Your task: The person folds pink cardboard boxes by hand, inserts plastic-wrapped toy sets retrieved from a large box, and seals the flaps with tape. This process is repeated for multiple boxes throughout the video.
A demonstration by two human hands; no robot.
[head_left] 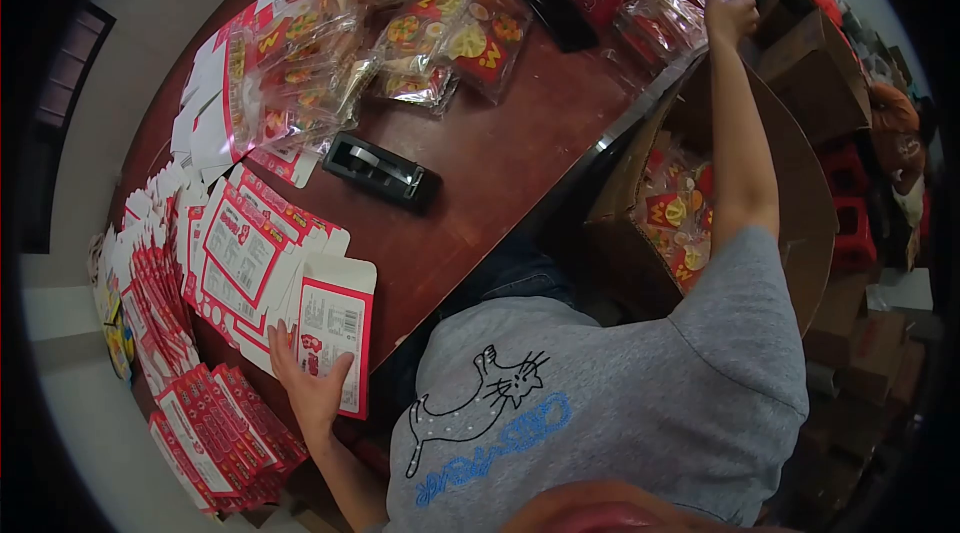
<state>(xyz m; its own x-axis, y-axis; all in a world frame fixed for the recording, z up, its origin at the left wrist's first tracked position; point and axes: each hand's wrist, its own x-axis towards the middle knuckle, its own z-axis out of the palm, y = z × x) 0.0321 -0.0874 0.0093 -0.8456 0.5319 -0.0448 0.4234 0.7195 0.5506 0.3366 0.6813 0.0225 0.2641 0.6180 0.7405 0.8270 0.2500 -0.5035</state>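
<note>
My left hand (pixel 310 383) lies over the lower left side of a flat white and red printed carton (pixel 335 318), fingers stretched out and thumb apart on its face. The carton overhangs the table's near edge. At the far right, my right hand (pixel 732 15) is stretched out with curled fingers beside a pile of shiny clear packets (pixel 665 13). Its fingertips are blurred against something shiny that I cannot make out. More flat cartons (pixel 240 253) lie fanned out next to my left hand.
On the red-brown table (pixel 500 163) are a black tape dispenser (pixel 382 173), a dark phone-like object (pixel 558 17) and stacked food-picture packets (pixel 400 43). An open cardboard box (pixel 625 203) with packets stands under my right arm. Bundled cartons (pixel 220 433) sit at lower left.
</note>
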